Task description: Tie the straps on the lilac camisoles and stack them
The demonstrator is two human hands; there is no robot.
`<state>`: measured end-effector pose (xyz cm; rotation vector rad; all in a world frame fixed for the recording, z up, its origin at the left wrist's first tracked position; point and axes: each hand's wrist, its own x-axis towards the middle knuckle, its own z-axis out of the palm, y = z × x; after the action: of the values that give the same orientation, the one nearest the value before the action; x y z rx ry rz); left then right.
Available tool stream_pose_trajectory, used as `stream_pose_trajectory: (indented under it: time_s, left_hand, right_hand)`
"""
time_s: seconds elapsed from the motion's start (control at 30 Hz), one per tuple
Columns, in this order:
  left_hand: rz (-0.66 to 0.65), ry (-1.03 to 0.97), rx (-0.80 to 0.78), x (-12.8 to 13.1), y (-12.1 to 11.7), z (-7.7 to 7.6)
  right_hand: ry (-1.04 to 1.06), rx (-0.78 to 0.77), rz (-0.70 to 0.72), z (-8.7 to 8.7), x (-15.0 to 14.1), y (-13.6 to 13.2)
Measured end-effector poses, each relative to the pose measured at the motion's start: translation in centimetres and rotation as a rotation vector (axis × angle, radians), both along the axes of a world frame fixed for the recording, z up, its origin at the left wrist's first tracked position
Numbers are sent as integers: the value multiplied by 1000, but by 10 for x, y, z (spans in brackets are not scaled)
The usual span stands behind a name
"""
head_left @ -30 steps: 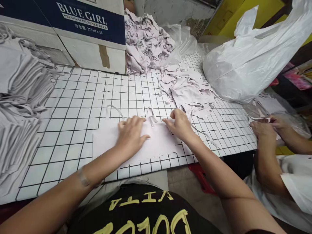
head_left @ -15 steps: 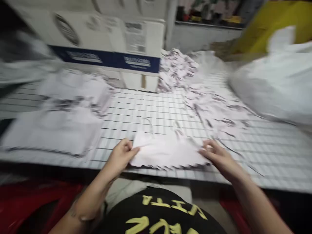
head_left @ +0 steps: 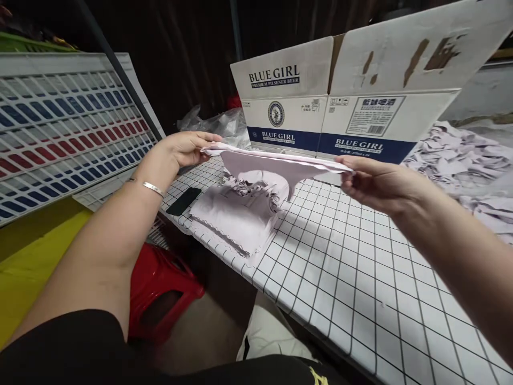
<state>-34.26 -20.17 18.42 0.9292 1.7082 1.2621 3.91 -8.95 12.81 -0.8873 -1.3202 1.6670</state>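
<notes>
Plainly, left hand (head_left: 187, 149) and right hand (head_left: 379, 183) each pinch an end of the cloth (head_left: 254, 163); below the grip sits the stack (head_left: 236, 216). Even tension should limit creases.

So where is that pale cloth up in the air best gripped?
The pale cloth is probably best pinched at both ends of its upper edge, from left and right: that edge runs nearly straight between the left hand and the right hand, while the rest hangs loose below.

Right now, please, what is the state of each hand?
Left hand: closed, holding one end of the fabric piece.
Right hand: closed, holding its other end.
</notes>
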Motion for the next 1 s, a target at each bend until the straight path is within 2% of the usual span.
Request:
stream_pose_trajectory:
  time_s: [0.07,0.1,0.17,0.27,0.33,0.4,0.5,0.67,0.73,0.8,0.87,0.93,1.0]
  left_hand:
    - [37,34,-63,-32,-2,-6]
    - [44,41,-95,-46,-5,-16]
    - [47,41,-180,-70,-16,-51]
    - [37,18,-301,-97,-33,-115]
    - [28,25,-328,-109,-43,-151]
    - [10,52,-295,-114,-48,-173]
    - [-7,132,-227,-116,-50,-184]
    - [-52,333,-296,-115,-47,-185]
    - [-11,395,-284,-114,-46,-187]
    - [60,382,-293,-111,-43,-189]
    - [69,279,-373,-106,-39,-191]
    - [20,172,-480,-100,-34,-192]
    - [-25,117,-550,-97,-29,-192]
  right_hand:
    - [43,-155,167,-13,-37,-10]
    - [40,-209,218,-26,-53,-19]
    - [3,-289,254,-61,-78,-41]
    - [-64,-444,262,-112,-104,-74]
    - [-101,-466,264,-136,-112,-90]
    - [-126,-424,265,-150,-116,-100]
    - [-191,-337,285,-160,-117,-108]
    - [-413,-75,341,-173,-113,-118]
    - [-435,30,263,-177,-107,-119]
    - [-436,-24,116,-178,-102,-117]
    - [-445,-211,25,-177,-102,-111]
    - [-469,-374,60,-174,-109,-103]
    - [-509,-426,131,-170,-121,-93]
